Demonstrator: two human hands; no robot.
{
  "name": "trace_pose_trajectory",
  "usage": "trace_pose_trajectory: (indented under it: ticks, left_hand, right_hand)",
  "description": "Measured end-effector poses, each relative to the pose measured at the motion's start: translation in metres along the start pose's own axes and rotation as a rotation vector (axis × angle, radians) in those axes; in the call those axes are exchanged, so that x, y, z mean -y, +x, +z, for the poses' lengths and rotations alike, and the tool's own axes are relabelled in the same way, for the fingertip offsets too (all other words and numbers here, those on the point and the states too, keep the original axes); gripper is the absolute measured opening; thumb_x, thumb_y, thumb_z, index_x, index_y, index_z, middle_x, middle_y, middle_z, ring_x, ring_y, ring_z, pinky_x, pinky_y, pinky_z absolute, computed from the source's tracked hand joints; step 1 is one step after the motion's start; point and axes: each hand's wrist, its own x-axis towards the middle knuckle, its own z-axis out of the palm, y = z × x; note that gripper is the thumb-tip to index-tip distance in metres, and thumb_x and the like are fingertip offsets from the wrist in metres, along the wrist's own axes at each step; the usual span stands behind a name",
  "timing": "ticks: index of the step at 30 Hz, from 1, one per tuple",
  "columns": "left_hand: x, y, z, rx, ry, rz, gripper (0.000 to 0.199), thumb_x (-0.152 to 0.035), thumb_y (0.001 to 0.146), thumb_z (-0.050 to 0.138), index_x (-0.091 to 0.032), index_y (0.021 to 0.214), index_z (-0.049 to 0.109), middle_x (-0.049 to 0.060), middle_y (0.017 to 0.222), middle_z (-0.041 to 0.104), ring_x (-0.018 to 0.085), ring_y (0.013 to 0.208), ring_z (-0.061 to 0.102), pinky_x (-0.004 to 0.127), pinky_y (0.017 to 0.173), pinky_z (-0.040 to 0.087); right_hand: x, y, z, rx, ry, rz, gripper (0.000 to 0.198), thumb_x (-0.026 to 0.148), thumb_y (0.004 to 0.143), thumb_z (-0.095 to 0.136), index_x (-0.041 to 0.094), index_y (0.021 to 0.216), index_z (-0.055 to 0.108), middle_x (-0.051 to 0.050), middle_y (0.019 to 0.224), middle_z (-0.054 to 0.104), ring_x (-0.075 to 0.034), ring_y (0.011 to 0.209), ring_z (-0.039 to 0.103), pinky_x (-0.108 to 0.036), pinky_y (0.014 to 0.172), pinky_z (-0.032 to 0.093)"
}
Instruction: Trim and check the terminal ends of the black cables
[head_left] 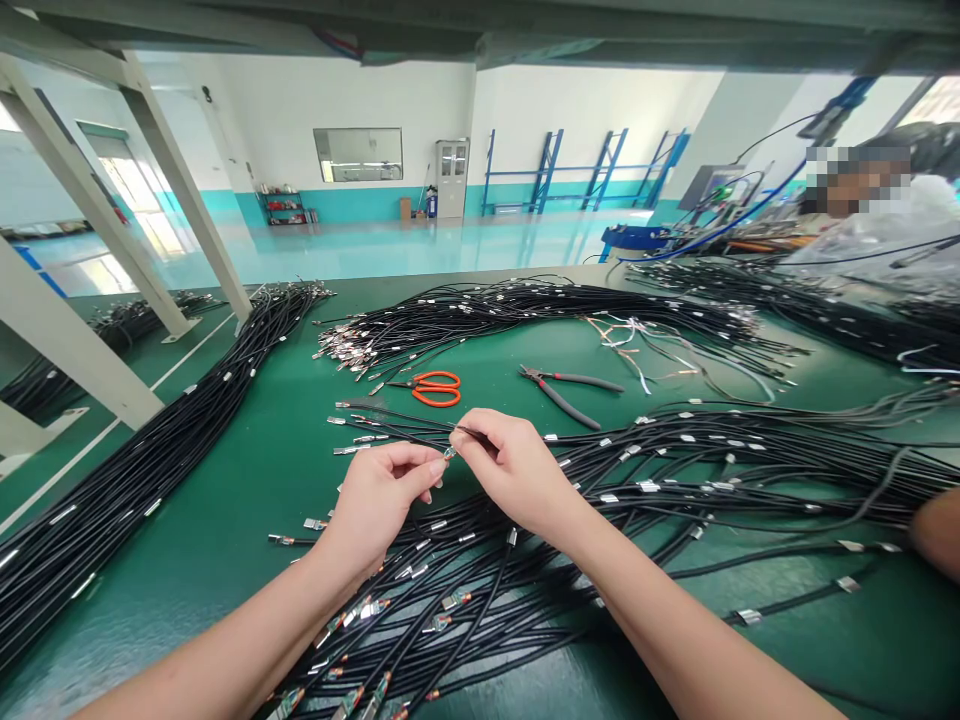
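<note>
My left hand (pixel 381 495) is pinched at the small metal-and-green connector (pixel 449 453) on the end of a black cable. Close beside it, my right hand (pixel 517 468) is closed on the same cable, thumb against fingers; the fingertips partly hide the cable. Beneath and around both hands spreads a loose pile of black cables (pixel 495 600) with silver sleeves and bare connector ends. Beyond my hands lie orange-handled scissors (pixel 437 388) and grey-handled cutting pliers (pixel 571 392).
A long black cable bundle (pixel 195 420) runs along the left beside white metal posts (pixel 184 190). Another bundle (pixel 525 308) lies across the far side of the green table (pixel 247 495). Stripped wires (pixel 637 345) lie behind the pliers. A person (pixel 892 230) is at the right.
</note>
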Motion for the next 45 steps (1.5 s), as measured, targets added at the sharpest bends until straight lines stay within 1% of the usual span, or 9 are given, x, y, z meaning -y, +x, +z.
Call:
trace_pose_trajectory:
  ticks: [5, 9, 17, 27, 34, 37, 40, 42, 45]
  left_hand:
    - [0.001, 0.000, 0.000, -0.011, 0.083, 0.059, 0.009, -0.022, 0.069, 0.060, -0.014, 0.067, 0.064, 0.000, 0.065, 0.057, 0.009, 0.055, 0.046, 0.023, 0.055, 0.037]
    - [0.001, -0.001, 0.000, -0.022, 0.113, 0.070, 0.009, -0.022, 0.069, 0.059, -0.015, 0.067, 0.065, 0.000, 0.065, 0.056, 0.009, 0.055, 0.045, 0.023, 0.055, 0.037]
    - [-0.001, -0.003, 0.005, -0.080, 0.015, 0.020, 0.007, -0.021, 0.067, 0.061, -0.015, 0.068, 0.064, -0.001, 0.063, 0.059, 0.008, 0.053, 0.045, 0.022, 0.054, 0.038]
    - [-0.001, 0.000, 0.003, -0.037, -0.054, -0.025, 0.008, -0.021, 0.066, 0.062, -0.014, 0.066, 0.065, -0.001, 0.060, 0.058, 0.008, 0.051, 0.045, 0.022, 0.053, 0.037]
    - [0.001, 0.003, 0.000, 0.010, -0.128, -0.086, 0.009, -0.021, 0.066, 0.062, -0.013, 0.064, 0.065, 0.000, 0.062, 0.058, 0.008, 0.052, 0.044, 0.022, 0.054, 0.036]
    - [0.002, 0.006, -0.001, 0.032, -0.168, -0.097, 0.009, -0.022, 0.065, 0.063, -0.013, 0.068, 0.067, 0.001, 0.065, 0.060, 0.009, 0.053, 0.044, 0.023, 0.055, 0.036]
    - [0.000, 0.007, -0.003, -0.024, -0.123, -0.019, 0.010, -0.021, 0.064, 0.065, -0.016, 0.071, 0.069, 0.001, 0.067, 0.061, 0.010, 0.057, 0.047, 0.024, 0.058, 0.038]
    - [-0.002, 0.006, -0.004, -0.085, -0.026, 0.077, 0.008, -0.021, 0.063, 0.066, -0.018, 0.069, 0.070, 0.001, 0.067, 0.060, 0.012, 0.062, 0.050, 0.025, 0.060, 0.038]
    - [-0.001, 0.004, -0.005, -0.137, 0.100, 0.186, 0.005, -0.020, 0.064, 0.066, -0.020, 0.066, 0.071, 0.001, 0.067, 0.060, 0.014, 0.066, 0.052, 0.025, 0.062, 0.037]
  right_hand:
    - [0.000, -0.001, 0.000, -0.003, -0.003, -0.017, 0.020, 0.016, 0.081, 0.041, 0.018, 0.062, 0.047, 0.000, 0.064, 0.050, -0.012, 0.061, 0.044, -0.023, 0.057, 0.033]
    - [0.000, 0.000, 0.000, -0.006, -0.009, -0.027, 0.020, 0.015, 0.081, 0.042, 0.018, 0.062, 0.047, 0.000, 0.063, 0.050, -0.012, 0.061, 0.044, -0.023, 0.057, 0.034]
    - [-0.003, 0.000, -0.002, 0.021, -0.017, -0.054, 0.020, 0.015, 0.082, 0.041, 0.018, 0.064, 0.047, 0.000, 0.064, 0.051, -0.012, 0.061, 0.045, -0.023, 0.058, 0.034]
    - [-0.003, 0.000, 0.000, 0.027, 0.009, -0.034, 0.020, 0.017, 0.081, 0.043, 0.017, 0.062, 0.049, 0.000, 0.062, 0.051, -0.011, 0.060, 0.044, -0.023, 0.056, 0.034]
    - [-0.003, 0.000, 0.003, 0.014, 0.034, 0.030, 0.021, 0.019, 0.080, 0.044, 0.018, 0.060, 0.047, 0.002, 0.057, 0.046, -0.011, 0.055, 0.040, -0.022, 0.053, 0.031]
    - [0.001, -0.001, 0.003, -0.016, 0.088, 0.074, 0.023, 0.023, 0.080, 0.045, 0.018, 0.058, 0.045, 0.003, 0.055, 0.043, -0.011, 0.054, 0.038, -0.022, 0.052, 0.031]
    - [0.005, 0.000, 0.000, -0.032, 0.222, 0.148, 0.023, 0.027, 0.081, 0.045, 0.018, 0.059, 0.045, 0.003, 0.057, 0.042, -0.011, 0.056, 0.037, -0.022, 0.053, 0.032]
    - [0.007, 0.000, -0.004, 0.007, 0.299, 0.190, 0.023, 0.029, 0.081, 0.045, 0.017, 0.062, 0.047, 0.003, 0.058, 0.042, -0.010, 0.057, 0.037, -0.022, 0.054, 0.032]
    - [0.007, 0.001, -0.010, 0.083, 0.334, 0.215, 0.023, 0.030, 0.080, 0.047, 0.017, 0.061, 0.048, 0.003, 0.058, 0.043, -0.010, 0.057, 0.037, -0.022, 0.055, 0.032]
